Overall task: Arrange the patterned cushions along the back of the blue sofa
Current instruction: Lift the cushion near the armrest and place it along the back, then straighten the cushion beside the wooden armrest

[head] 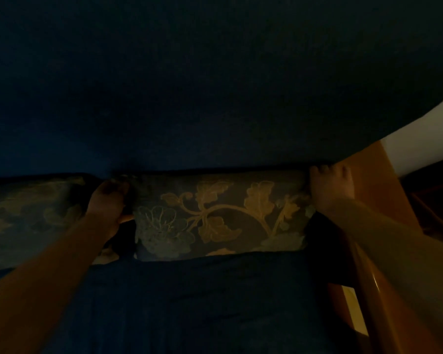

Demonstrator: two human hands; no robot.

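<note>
The scene is very dim. A dark cushion with a gold leaf and flower pattern [220, 215] stands upright against the back of the blue sofa [189, 98], on the seat. My left hand [110, 203] grips its left edge, thumb in front. Over at the cushion's upper right corner, my right hand [330, 185] holds on with fingers curled over the top. A second patterned cushion [31, 221] leans against the sofa back at the left, partly hidden by my left arm.
The blue seat [189, 302] fills the foreground. A wooden armrest [376, 290] runs along the right side of the sofa, under my right forearm. Beyond it are a pale wall [420, 139] and dark wooden furniture [437, 200].
</note>
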